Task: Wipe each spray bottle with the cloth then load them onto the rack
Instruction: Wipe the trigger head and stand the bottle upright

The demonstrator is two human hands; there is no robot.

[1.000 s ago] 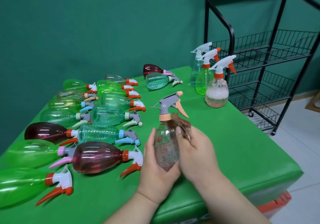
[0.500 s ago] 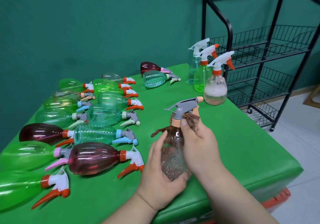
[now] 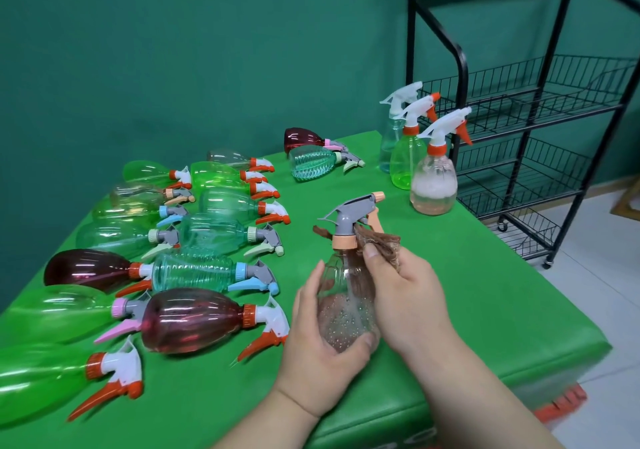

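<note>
Head view — left hand [image 3: 318,348], fingers curled round the clear bottle [image 3: 343,285]; right hand [image 3: 412,296] pinches brown cloth [image 3: 381,242] (against its neck).

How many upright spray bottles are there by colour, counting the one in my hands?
Clear: 2, the held bottle and the cloudy bottle
Green: 1, the green bottle
Pale blue: 1, the pale blue bottle
Total: 4

Staged room: green-draped table [image 3: 450,292], wire rack [image 3: 463,81]
</note>
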